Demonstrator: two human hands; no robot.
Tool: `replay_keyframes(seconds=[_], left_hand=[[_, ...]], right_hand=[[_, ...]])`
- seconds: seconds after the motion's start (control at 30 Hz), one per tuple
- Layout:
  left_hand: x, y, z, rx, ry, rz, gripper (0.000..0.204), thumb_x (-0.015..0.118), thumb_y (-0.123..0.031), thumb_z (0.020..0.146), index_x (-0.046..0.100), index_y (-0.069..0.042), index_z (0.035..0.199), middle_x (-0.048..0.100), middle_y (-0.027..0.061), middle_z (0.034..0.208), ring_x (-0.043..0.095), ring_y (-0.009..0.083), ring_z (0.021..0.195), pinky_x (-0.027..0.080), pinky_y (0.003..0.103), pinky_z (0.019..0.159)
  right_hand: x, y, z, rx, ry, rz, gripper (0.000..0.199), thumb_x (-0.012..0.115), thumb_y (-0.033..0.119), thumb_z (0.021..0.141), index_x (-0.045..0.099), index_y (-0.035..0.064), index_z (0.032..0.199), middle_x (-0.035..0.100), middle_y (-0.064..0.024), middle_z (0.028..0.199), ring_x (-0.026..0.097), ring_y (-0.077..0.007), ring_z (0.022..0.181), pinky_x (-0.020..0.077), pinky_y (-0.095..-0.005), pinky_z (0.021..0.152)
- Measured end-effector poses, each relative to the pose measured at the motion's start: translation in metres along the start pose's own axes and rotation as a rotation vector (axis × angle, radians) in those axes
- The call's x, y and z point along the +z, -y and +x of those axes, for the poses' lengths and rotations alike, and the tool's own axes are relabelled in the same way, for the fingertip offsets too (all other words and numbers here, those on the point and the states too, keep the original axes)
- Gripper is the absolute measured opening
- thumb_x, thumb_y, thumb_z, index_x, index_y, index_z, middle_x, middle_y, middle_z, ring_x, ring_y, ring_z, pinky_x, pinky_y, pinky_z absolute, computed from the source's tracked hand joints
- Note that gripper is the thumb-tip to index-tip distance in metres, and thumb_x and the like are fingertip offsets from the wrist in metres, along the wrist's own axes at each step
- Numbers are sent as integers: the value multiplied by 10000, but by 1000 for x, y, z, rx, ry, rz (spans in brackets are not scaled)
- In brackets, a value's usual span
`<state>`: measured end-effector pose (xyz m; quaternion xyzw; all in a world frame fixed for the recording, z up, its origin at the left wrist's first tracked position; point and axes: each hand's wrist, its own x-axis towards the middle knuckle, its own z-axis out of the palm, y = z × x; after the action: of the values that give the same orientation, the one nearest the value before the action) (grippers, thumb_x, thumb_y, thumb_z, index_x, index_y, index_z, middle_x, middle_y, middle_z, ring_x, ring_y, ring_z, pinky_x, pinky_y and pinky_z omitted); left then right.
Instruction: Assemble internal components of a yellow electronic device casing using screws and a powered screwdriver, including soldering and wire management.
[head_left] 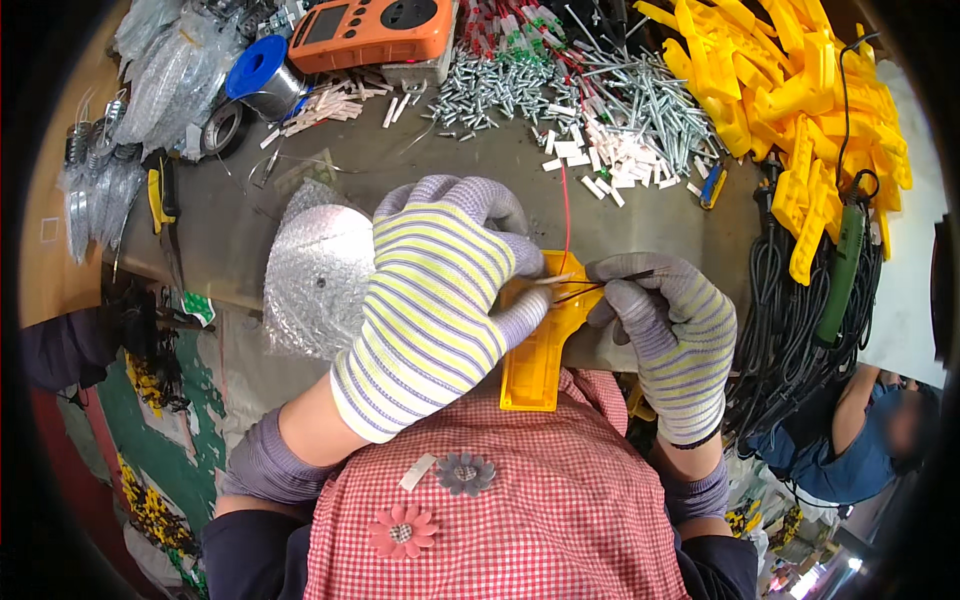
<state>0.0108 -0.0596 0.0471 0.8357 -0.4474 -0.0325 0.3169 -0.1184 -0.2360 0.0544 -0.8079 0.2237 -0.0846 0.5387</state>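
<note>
I see the left hand (440, 300) clamped over the yellow housing (535, 365) at the table edge. Right hand (670, 335) just beside it pinches thin wires (600, 287) (red, black). Beyond both: screws (560, 90), orange meter (372, 32).

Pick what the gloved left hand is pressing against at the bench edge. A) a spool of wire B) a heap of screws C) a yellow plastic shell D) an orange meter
C: the left hand lies over the yellow shell, while the spool, meter and screws sit farther back on the bench.
</note>
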Motion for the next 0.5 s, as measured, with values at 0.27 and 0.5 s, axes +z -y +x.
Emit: replay_keyframes(seconds=[0.27, 0.5], left_hand=[[6, 11, -11, -237, -43, -505, 157, 684, -9, 839, 746, -10, 983, 641, 88, 1106, 639, 137, 910, 514, 253, 775], [2, 14, -8, -261, -97, -655, 159, 702, 1, 824, 764, -10, 969, 657, 99, 1082, 650, 167, 970, 522, 277, 830]], right_hand=[[37, 6, 4, -404, -50, -223, 122, 750, 111, 858, 696, 47, 946, 700, -117, 858, 687, -298, 762, 547, -371, 689], [47, 11, 12, -337, -6, -367, 134, 728, 154, 839, 689, 59, 924, 686, -138, 846, 663, -350, 746, 525, -411, 648]])
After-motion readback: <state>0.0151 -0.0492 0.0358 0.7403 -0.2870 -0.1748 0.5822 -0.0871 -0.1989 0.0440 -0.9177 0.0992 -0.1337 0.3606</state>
